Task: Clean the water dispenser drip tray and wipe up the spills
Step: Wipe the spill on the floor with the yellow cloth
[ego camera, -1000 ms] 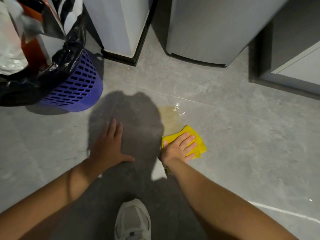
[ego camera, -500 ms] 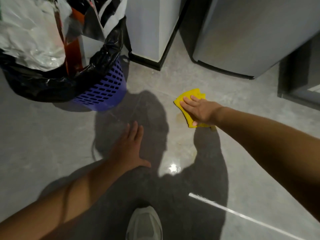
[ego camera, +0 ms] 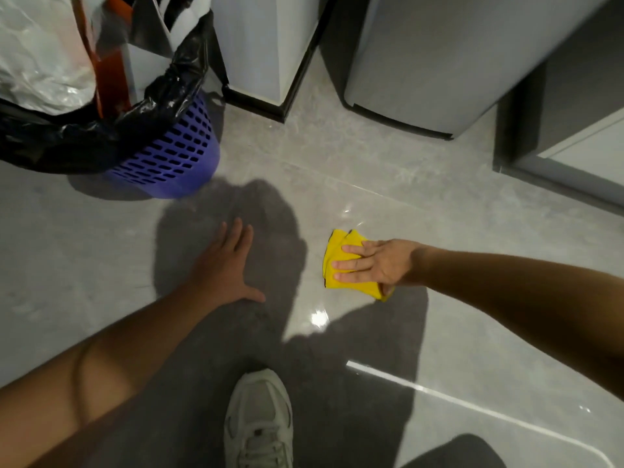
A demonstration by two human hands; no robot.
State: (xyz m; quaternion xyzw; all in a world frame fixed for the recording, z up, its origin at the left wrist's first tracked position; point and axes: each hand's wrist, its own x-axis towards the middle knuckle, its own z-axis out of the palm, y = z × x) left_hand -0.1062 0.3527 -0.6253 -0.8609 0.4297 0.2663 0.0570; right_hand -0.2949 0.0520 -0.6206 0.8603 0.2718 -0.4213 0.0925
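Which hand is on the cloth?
The right hand, pressed flat on the yellow cloth; the left hand rests on bare floor.

Your one head camera looked steeply down at the floor from close above, your shoe at six o'clock, the bin at ten o'clock.

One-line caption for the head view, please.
Right hand presses a yellow cloth flat on the grey tile floor; left hand braces beside it, near a purple bin.
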